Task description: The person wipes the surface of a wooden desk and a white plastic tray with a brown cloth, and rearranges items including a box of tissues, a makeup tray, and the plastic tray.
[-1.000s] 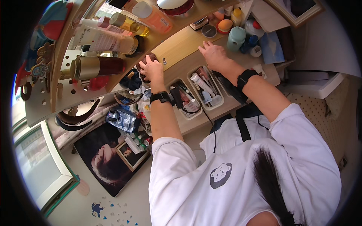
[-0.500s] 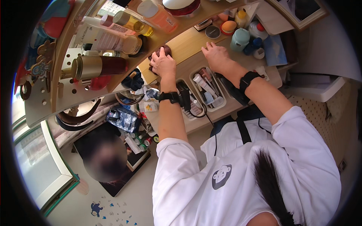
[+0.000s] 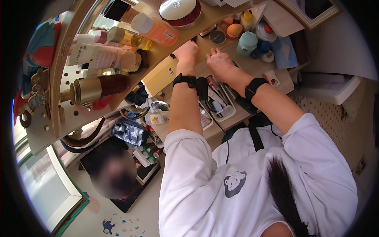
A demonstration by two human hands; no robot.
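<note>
My left hand (image 3: 187, 50) reaches over the light wooden board (image 3: 160, 77), partly behind the upper shelf's edge. Its fingers are hidden there, so I cannot tell what they hold. A small dark piece (image 3: 172, 56) shows beside that hand, too little of it to name. A small figure-like spot (image 3: 171, 71) sits on the board. My right hand (image 3: 220, 63) hovers above the desk near the board's right part, fingers loosely bent and a little apart, nothing seen in them. Just beyond it lies a round dark-lidded jar (image 3: 217, 37).
The upper shelf (image 3: 158, 59) carries several bottles, a white tube (image 3: 96, 55) and a round compact (image 3: 179, 10). White trays (image 3: 231, 112) of cosmetics lie below my wrists. A teal jar (image 3: 247, 41) and an orange sponge (image 3: 234, 30) stand to the right. A cable (image 3: 215, 124) hangs near my left forearm.
My left hand has moved right and away, behind the shelf edge; the dark reddish-brown thing under it is mostly out of sight. My right hand's fingers have drawn in. The view has shifted slightly.
</note>
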